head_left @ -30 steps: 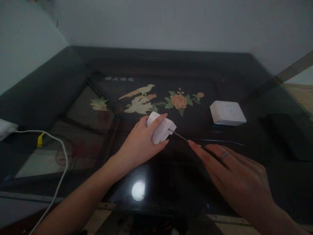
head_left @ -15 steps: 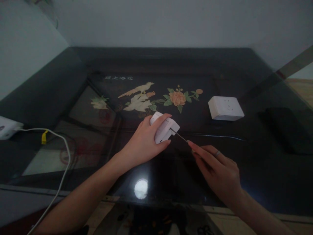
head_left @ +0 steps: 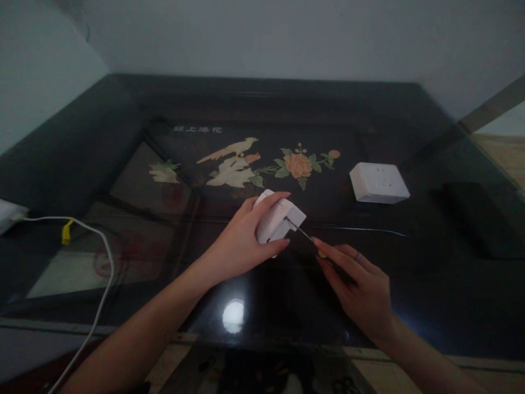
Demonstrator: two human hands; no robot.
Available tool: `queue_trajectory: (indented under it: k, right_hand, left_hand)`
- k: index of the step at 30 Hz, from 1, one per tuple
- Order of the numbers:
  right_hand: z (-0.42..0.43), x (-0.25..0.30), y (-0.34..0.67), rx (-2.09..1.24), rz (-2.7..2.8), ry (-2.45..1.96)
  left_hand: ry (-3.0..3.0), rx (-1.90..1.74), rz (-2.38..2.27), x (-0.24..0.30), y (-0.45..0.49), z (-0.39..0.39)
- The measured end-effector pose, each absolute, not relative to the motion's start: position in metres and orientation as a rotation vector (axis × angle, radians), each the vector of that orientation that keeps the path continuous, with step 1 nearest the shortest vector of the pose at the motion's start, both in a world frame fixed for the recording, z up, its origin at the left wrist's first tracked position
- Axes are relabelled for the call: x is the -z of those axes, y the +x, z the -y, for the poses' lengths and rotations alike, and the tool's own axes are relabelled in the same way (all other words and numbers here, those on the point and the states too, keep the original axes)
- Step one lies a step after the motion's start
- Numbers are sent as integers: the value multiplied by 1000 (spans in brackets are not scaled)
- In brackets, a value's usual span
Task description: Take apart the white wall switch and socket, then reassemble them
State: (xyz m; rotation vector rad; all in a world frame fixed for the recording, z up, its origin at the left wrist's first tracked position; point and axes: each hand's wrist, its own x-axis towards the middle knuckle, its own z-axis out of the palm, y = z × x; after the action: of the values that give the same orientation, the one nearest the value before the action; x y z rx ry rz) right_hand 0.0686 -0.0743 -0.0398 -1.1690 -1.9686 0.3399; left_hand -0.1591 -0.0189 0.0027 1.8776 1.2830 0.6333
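Note:
My left hand (head_left: 241, 238) grips a white wall socket box (head_left: 279, 216), tilted on its side with its edge facing right, fingers over the top and thumb along the near side. My right hand (head_left: 356, 282) pinches the handle of a thin screwdriver (head_left: 302, 232), mostly hidden by the fingers. The dark shaft points up and left, and its tip meets the right side of the box. A second white socket box (head_left: 380, 183) lies face up on the table to the right, apart from both hands.
The glossy dark table (head_left: 254, 101) has a bird-and-flower inlay and reflects a bright light. At the left edge a white power strip (head_left: 9, 214) trails a white cable (head_left: 104, 241) with a yellow tag (head_left: 66, 232). A dark flat object (head_left: 484, 216) lies at the right.
Both hands keep their grip. The box in my left hand has turned slightly and its right end sits a bit farther right. My right hand has shifted slightly left.

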Motion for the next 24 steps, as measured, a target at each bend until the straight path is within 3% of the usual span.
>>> queue_trajectory:
  k: [13,17,20,24]
  right_hand:
    - [73,34,65,-212,1981,-1136]
    - [79,33,75,-174,1895,-1201]
    - [73,31,77,-379,1796,-1309]
    - [52,24,69,-1010,1471,-1339]
  left_hand:
    - [2059,-481,-1117,5,-151,27]
    - [1880,-535,-1266,1,-160,20]
    - [1775,-549,-1248,-2,-167,13]
    - [1520,-587,-1169,-2,-168,12]
